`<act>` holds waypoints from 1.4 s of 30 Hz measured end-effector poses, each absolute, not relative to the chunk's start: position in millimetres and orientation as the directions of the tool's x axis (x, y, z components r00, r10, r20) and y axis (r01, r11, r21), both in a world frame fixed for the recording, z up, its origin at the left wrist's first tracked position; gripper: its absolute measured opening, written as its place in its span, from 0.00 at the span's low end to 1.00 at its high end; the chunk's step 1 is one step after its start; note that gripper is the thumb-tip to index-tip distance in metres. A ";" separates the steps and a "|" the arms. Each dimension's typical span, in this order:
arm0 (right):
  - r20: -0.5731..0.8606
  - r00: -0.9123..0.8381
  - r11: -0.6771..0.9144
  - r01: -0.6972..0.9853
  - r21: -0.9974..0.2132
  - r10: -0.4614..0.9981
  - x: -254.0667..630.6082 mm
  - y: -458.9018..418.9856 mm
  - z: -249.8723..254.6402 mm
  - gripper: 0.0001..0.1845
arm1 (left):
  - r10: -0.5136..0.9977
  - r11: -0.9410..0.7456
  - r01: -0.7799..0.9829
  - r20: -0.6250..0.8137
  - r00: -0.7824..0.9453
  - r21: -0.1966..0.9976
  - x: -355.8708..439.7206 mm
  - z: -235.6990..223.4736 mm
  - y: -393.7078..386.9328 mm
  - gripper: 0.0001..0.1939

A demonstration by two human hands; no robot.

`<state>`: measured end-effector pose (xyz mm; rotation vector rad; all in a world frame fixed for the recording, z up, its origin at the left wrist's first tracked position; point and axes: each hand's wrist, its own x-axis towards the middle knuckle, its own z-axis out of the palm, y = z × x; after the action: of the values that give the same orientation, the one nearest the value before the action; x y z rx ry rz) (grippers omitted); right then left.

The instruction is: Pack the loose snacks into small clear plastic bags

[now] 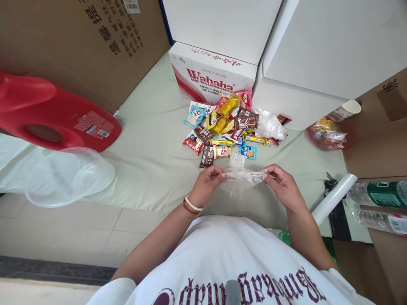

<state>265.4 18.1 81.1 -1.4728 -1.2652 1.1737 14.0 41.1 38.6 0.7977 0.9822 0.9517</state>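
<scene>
A clear plastic bag (243, 176) is stretched between my two hands, just above the pale cloth near my body. My left hand (208, 184), with a beaded bracelet at the wrist, pinches its left end. The opposite end is pinched by my right hand (282, 186). Beyond the bag lies a heap of wrapped snacks (227, 127) in yellow, brown, red and blue packets. At the heap's right side rests a crumpled clear bag (270, 125). A small clear wrapper (237, 160) lies between the snacks and my hands.
A Wahaha box (214, 78) stands behind the snacks. On the left are a red jug (47, 112) and a translucent plastic bowl (70, 176). To the right lie a red bowl (330, 135) with packets, a white roll (335, 198), keys (330, 184) and plastic bottles (378, 194).
</scene>
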 end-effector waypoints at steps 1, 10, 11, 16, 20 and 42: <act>-0.124 0.056 -0.133 0.192 -0.972 0.991 269.8 18.0 83.8 0.15 | 0.909 0.409 -0.346 -0.344 0.235 0.844 12.1 40.0 40.6 0.22; -0.380 0.092 -0.351 -0.235 -0.906 0.920 267.9 18.8 75.3 0.19 | 0.885 0.395 -0.461 -0.464 -0.041 0.794 14.4 41.8 47.3 0.22; -0.352 0.138 -0.310 -0.255 -0.916 0.926 269.1 19.2 71.9 0.19 | 0.897 0.359 -0.448 -0.435 -0.075 0.819 14.2 41.9 47.9 0.22; -0.405 0.153 -0.334 -0.348 -0.876 0.902 255.6 7.1 48.7 0.27 | 0.932 0.142 -0.399 -0.259 -0.256 0.906 21.3 43.0 41.7 0.22; -0.635 -0.074 -0.592 -0.454 -0.665 0.769 212.4 -10.9 28.4 0.34 | 0.938 0.030 -0.321 -0.137 -0.318 0.947 32.6 38.4 29.7 0.20; -0.371 -0.142 -0.379 -0.034 -0.925 0.918 266.3 9.2 70.3 0.16 | 0.972 0.225 -0.128 -0.232 -0.043 0.966 -58.2 50.4 65.0 0.18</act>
<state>266.3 9.2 70.3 -1.3736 -1.0538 1.6212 -58.2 65.0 50.4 0.9227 1.2607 1.1341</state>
